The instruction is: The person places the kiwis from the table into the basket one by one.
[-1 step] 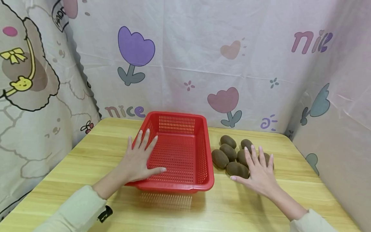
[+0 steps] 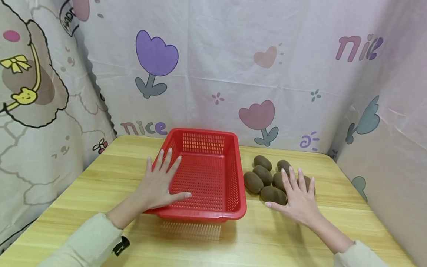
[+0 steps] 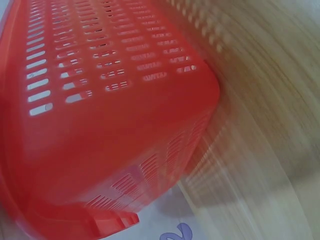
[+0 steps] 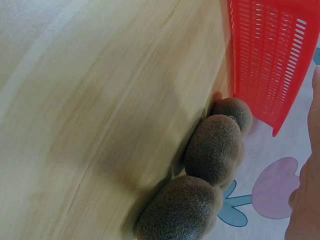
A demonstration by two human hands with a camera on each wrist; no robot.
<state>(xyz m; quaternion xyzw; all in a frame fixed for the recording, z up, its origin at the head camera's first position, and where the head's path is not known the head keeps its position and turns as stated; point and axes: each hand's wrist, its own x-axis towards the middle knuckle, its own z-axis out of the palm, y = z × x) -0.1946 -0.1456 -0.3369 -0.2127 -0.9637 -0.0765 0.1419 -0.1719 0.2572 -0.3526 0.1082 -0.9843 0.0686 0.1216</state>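
Observation:
A red perforated plastic basket (image 2: 207,178) stands on the wooden table with nothing inside it. My left hand (image 2: 158,185) is spread over the basket's left side, fingers straight and apart, thumb reaching over the near left part. In the left wrist view the basket's outer wall (image 3: 100,130) fills much of the picture. To the right of the basket lie several brown fuzzy kiwis (image 2: 253,182) in a loose cluster. My right hand (image 2: 300,202) hovers over the near right side of the cluster, fingers spread and holding nothing. The right wrist view shows kiwis (image 4: 212,150) lined up toward the basket.
The light wooden table (image 2: 267,241) runs up to a printed curtain (image 2: 207,55) at the back, with more curtain at both sides. A small black object (image 2: 121,246) shows beside the left sleeve.

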